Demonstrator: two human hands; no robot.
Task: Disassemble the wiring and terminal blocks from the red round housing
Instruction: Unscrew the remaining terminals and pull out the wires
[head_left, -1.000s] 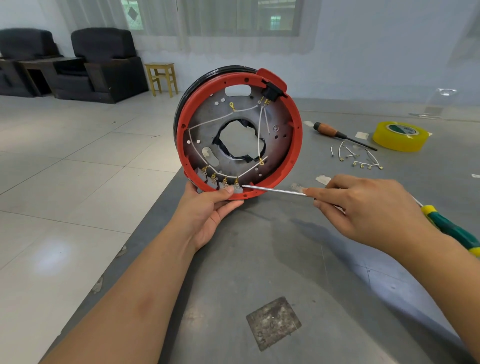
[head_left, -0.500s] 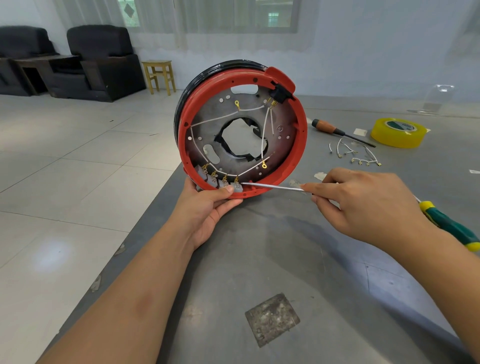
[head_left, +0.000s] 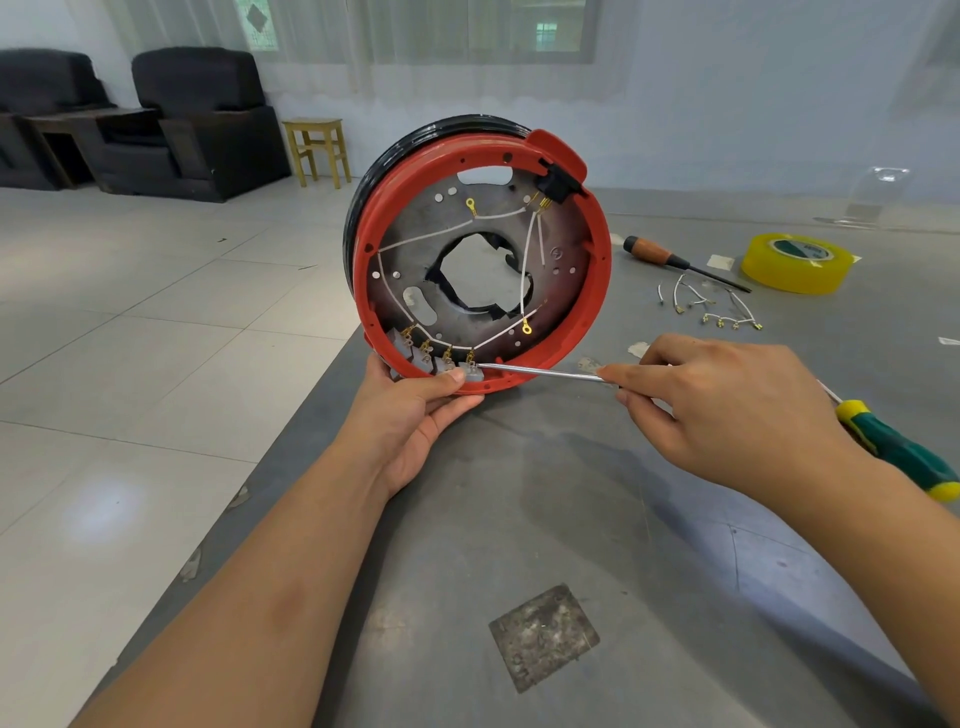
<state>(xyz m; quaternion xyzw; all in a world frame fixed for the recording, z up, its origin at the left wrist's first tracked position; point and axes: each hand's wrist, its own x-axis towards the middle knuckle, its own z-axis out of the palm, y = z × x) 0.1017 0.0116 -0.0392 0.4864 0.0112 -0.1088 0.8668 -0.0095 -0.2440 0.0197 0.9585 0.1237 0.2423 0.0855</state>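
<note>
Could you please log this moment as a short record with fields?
housing: red round housing stands on edge on the grey table
left hand: left hand grips its lower rim
right hand: right hand holds green-handled screwdriver
tip: at the rightmost grey terminal block
wiring: white wires still inside
loose on table: removed wires, wooden-handled screwdriver, yellow tape roll
</note>
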